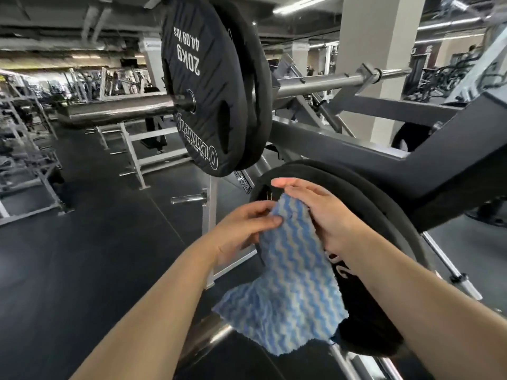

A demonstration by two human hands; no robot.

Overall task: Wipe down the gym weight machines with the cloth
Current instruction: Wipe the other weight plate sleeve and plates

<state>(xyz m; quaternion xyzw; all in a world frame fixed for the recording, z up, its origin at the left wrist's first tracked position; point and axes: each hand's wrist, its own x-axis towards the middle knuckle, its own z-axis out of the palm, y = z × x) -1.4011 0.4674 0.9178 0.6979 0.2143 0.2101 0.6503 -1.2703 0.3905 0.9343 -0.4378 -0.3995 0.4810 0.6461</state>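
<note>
Both hands hold a fuzzy blue-and-white wavy-striped cloth (288, 272) before round black rubber plates (384, 215) on a grey steel machine: left hand (241, 229) pinching its top edge, right hand (323, 212) flat-fingered behind it.

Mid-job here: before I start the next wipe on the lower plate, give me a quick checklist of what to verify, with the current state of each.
1. Cloth in hand: ok; the left hand pinches its upper edge.
2. Right hand on the cloth: ok; its straight fingers lie over the cloth's top.
3. Cloth spread for wiping: not ok; most of it hangs loose below the hands.
4. Cloth against the lower plate: cannot tell; the hands hide any contact.
5. Upper plates out of the way: ok; they sit on the bar above the hands.
6. Cloth damp or clean: cannot tell.
</note>
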